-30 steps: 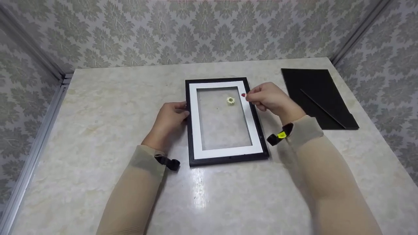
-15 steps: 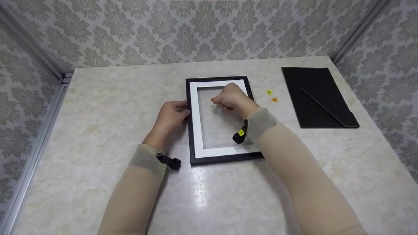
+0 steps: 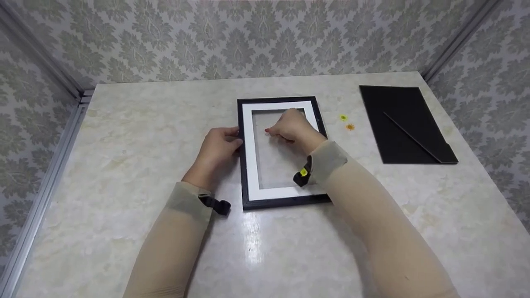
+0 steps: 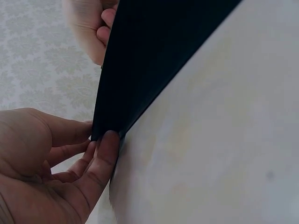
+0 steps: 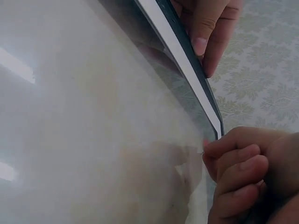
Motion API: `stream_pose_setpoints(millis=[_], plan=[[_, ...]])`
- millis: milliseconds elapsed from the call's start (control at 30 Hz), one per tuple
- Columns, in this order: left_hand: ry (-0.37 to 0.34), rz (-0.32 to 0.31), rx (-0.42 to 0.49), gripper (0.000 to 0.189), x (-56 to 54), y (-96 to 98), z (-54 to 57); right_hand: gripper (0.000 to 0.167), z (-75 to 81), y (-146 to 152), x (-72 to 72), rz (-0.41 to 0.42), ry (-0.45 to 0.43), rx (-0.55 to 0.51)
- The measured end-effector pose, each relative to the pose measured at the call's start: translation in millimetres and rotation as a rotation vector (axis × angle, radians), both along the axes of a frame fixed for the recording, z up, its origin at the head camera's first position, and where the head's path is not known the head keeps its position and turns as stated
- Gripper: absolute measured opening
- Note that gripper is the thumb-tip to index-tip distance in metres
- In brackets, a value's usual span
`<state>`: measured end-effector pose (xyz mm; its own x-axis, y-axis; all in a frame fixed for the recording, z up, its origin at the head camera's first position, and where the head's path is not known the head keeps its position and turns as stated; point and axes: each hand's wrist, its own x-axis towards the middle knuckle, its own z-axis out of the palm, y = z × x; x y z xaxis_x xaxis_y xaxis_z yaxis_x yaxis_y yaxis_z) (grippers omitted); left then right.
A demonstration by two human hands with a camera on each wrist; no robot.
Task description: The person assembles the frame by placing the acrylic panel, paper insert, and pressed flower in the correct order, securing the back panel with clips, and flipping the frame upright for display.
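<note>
A black picture frame (image 3: pixel 246 178) with a white mat (image 3: pixel 252 165) and a clear pane lies on the marbled table. My left hand (image 3: pixel 217 151) holds its left side; in the left wrist view the thumb and fingers grip the black edge (image 4: pixel 133 70). Over the pane, my right hand (image 3: pixel 292 126) pinches a small red dried flower (image 3: pixel 266 130) between thumb and forefinger, close to the glass. That hand hides the pane's upper right part, so the pale daisy-like flower seen there earlier is out of sight. In the right wrist view the fingers (image 5: pixel 240 168) are curled.
To the frame's right lie a yellow flower (image 3: pixel 343 118) and an orange flower (image 3: pixel 350 127). Farther right is a black backing board (image 3: pixel 401 107) with a narrow stand strip. A patterned wall (image 3: pixel 248 41) rises behind the table (image 3: pixel 145 124).
My right hand has moved left from the frame's right edge to over the pane, carrying the red flower, then slightly down. This uncovered the yellow and orange flowers. The left hand stays at the frame.
</note>
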<state>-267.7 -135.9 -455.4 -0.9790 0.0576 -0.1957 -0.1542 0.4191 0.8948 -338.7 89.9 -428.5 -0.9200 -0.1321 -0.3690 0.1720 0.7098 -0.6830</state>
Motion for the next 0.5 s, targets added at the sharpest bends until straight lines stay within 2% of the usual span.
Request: stream_pose_setpoints(millis=[133, 300, 500], plan=[[0.005, -0.012, -0.015, 0.048, 0.1, 0.2, -0.6, 0.025, -0.7, 10.0, 2.3, 0.004, -0.022, -0.055], [0.016, -0.008, 0.003, 0.048, -1.1, -0.2, 0.5, 0.017, 8.9, 22.3, 7.6, -0.012, -0.026, -0.168], [0.012, -0.004, 0.01, 0.048, 0.7, -0.5, -0.7, 0.026, 15.1, 44.7, 20.9, -0.06, -0.009, -0.248]])
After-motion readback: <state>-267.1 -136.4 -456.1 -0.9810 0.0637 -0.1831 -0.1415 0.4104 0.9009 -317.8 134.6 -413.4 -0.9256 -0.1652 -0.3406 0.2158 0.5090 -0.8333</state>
